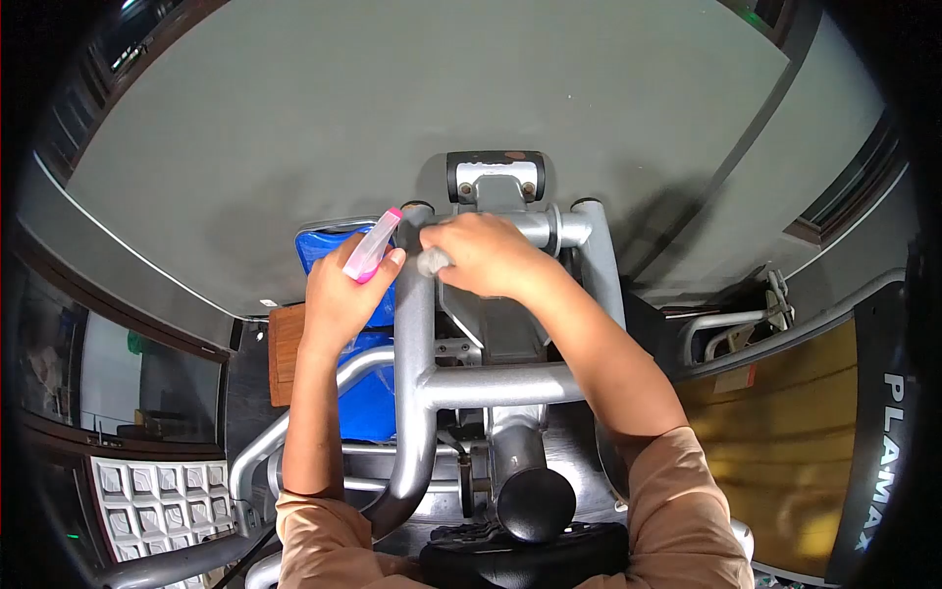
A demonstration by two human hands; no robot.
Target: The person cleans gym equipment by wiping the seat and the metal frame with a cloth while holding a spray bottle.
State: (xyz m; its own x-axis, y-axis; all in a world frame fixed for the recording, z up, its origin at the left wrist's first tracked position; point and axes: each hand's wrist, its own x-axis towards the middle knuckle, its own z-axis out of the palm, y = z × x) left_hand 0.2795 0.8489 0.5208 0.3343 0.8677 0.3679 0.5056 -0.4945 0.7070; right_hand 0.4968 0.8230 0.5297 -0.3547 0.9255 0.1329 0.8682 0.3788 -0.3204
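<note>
Most of the crumpled grey cloth is hidden by the right hand, its fingers bunched around it beside the rounded metal frame; whether cloth and tube touch, I cannot tell. The left hand grips one translucent plastic bottle (pink at both ends). Two blue panels show, partly covered.

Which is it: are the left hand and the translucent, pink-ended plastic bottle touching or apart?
Touching. The head view shows the left hand holding the bottle, its lower end between thumb and fingers.
</note>
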